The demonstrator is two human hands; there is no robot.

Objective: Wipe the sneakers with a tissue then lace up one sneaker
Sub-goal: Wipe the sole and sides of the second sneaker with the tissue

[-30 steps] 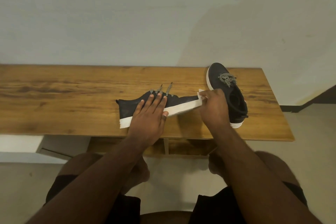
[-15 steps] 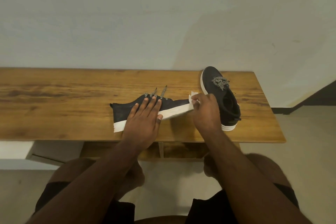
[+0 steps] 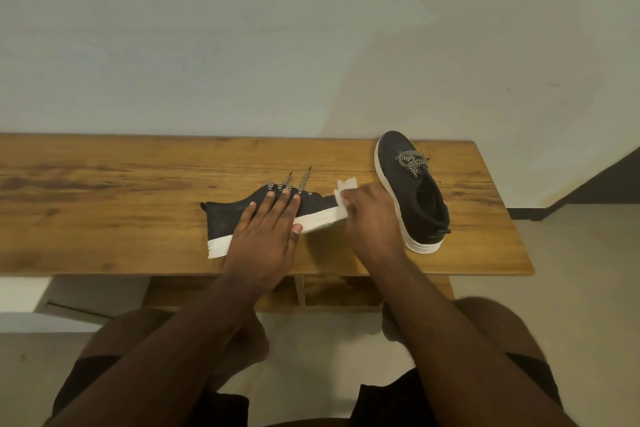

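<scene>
A black sneaker with a white sole (image 3: 227,218) lies on its side in the middle of the wooden table (image 3: 104,204), its speckled lace ends pointing away from me. My left hand (image 3: 266,236) presses flat on its upper with straight fingers. My right hand (image 3: 372,218) holds a white tissue (image 3: 344,189) against the sneaker's toe end. A second black sneaker (image 3: 412,191) stands upright to the right, its laces tied, just beyond my right hand.
The table's right edge (image 3: 509,218) is close to the upright sneaker. A pale wall rises right behind the table. My knees sit below the front edge. Bare wood stretches to the left.
My right hand with the tissue has slid a little along the toe end of the lying sneaker. The left hand stays pressed on it. The view has shifted slightly.
</scene>
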